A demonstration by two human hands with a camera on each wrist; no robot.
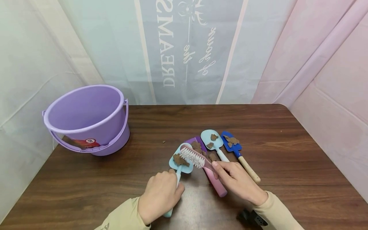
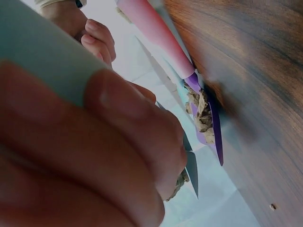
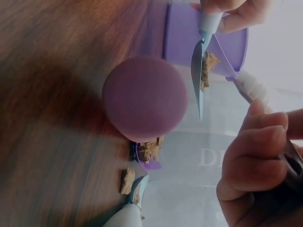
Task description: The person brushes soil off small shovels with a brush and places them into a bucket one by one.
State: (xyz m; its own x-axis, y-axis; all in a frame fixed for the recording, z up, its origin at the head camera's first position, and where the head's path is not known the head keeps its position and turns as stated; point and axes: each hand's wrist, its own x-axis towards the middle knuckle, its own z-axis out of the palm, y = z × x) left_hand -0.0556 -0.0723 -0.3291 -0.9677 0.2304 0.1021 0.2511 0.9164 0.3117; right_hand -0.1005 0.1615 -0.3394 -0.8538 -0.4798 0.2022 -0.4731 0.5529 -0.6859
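My left hand point(image 1: 161, 193) grips the handle of a light blue toy shovel point(image 1: 187, 169), raised above the table in the right wrist view. A brown clump point(image 1: 180, 160) lies on its blade. My right hand point(image 1: 238, 179) holds a scrubbing brush point(image 1: 193, 156) by its handle, white bristles point(image 3: 254, 85) facing upward. In the head view the brush overlaps the blade's right side; the right wrist view shows it apart, above the blade. Just beyond lies a purple shovel with a pink handle point(image 1: 216, 185), bearing more brown clumps point(image 2: 203, 116); the brush partly hides it.
Right of the hands lie a second light blue shovel point(image 1: 207, 137) and a dark blue shovel point(image 1: 235, 148) with a wooden handle, both with brown pieces. A purple bucket point(image 1: 86, 111) stands at the table's left. A crumb point(image 1: 164, 141) lies on the wooden table point(image 1: 276, 137).
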